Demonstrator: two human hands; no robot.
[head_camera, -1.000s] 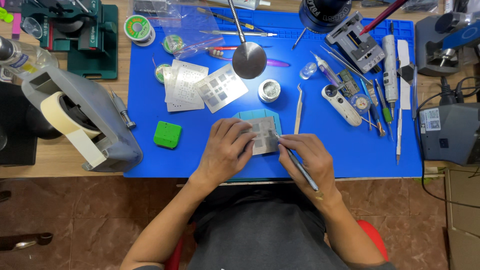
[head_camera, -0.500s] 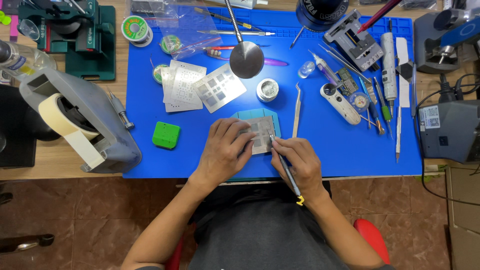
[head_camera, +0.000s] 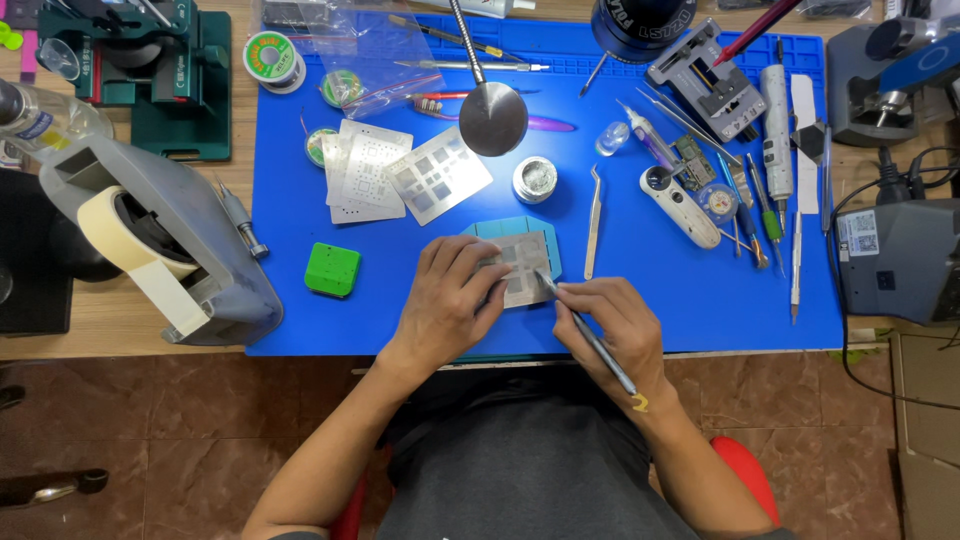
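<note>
left hand fingers press 1 stencil | right hand grips 1 tool | 2 spare stencils

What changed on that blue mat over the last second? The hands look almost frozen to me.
Very little. The right hand turned its thin metal tool: the rear end swung in towards the wrist, and the tip sits on the metal stencil. The left hand stays pressed on the stencil over the teal holder. The tweezers, green block and spare stencils lie as before.
</note>
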